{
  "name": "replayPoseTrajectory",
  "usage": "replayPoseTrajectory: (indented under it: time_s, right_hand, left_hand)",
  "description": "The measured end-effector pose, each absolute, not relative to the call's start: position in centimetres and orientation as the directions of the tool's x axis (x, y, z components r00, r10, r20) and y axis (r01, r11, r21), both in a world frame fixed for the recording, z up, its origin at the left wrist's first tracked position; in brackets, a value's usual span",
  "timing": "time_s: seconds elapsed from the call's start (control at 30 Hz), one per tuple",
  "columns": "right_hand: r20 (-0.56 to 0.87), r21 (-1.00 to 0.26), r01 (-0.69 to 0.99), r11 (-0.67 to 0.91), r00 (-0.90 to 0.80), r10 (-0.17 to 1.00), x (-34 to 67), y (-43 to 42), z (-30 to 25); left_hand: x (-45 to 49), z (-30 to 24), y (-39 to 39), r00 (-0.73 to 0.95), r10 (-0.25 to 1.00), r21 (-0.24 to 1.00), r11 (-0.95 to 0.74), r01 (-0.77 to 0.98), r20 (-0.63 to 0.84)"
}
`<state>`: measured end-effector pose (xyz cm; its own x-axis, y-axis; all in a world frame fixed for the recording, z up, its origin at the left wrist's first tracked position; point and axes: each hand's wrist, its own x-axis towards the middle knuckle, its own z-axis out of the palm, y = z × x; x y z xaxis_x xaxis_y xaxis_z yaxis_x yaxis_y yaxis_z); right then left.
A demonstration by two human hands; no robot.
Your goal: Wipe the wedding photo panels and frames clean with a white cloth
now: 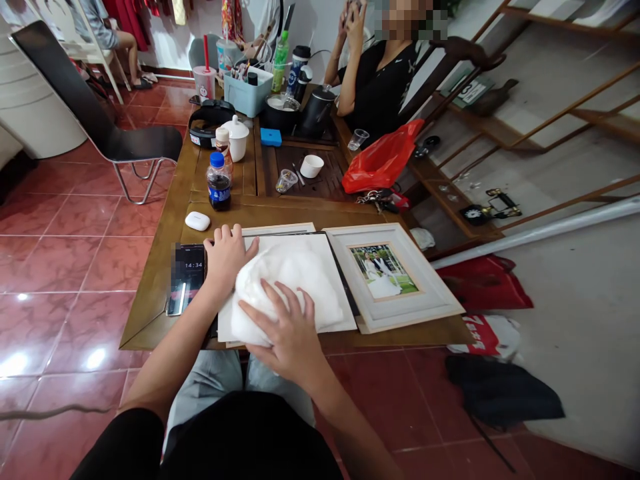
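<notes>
A soft white wad of stuffing (300,267) lies on a white board (344,319) at the near side of the wooden table. My right hand (285,327) rests on its near part with the fingers spread. At its left edge is my left hand (227,257), fingers stretched out over the board's corner. Under the board, the edge of another pale frame (280,229) shows. To the right lies a white picture frame (440,300) with a wedding photo (383,270) in it. A phone (187,280) lies left of my left wrist.
Beyond my hands stand a cola bottle (219,183), a white lidded cup (237,138) and a white earbud case (197,221). A red plastic bag (383,160) lies by the tea tray (320,181). Across the table sits a person (380,80); a black chair (140,143) stands left.
</notes>
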<state>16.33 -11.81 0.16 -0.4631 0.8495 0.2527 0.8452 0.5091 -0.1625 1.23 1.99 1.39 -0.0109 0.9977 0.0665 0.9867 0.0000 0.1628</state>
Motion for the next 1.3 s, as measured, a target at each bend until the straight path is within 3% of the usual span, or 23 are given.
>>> replayPoseTrajectory:
  time_s: [0.17,0.7,0.93,1.3]
  right_hand:
    - [0.251,-0.179,0.807,0.562,-0.515,0.820,13.8,-12.2,0.2]
    - [0.322,-0.226,0.880,0.419,-0.338,0.884,20.2,-13.4,-0.2]
    - [0.236,-0.151,0.903,0.402,-0.362,0.902,20.1,-11.3,0.3]
    - [0.060,-0.174,0.915,0.364,-0.359,0.931,19.4,-1.6,2.1]
  left_hand:
    - [1.0,1.2,2.5,-0.014,0.999,0.155,0.008,0.988,0.039]
    - [1.2,1.4,1.9,-0.009,0.997,0.169,-0.004,0.986,0.079]
    - [1.2,1.3,2.0,0.016,0.997,0.163,-0.028,0.986,0.077]
    - [1.1,1.2,2.1,0.034,0.996,0.137,-0.045,0.990,0.078]
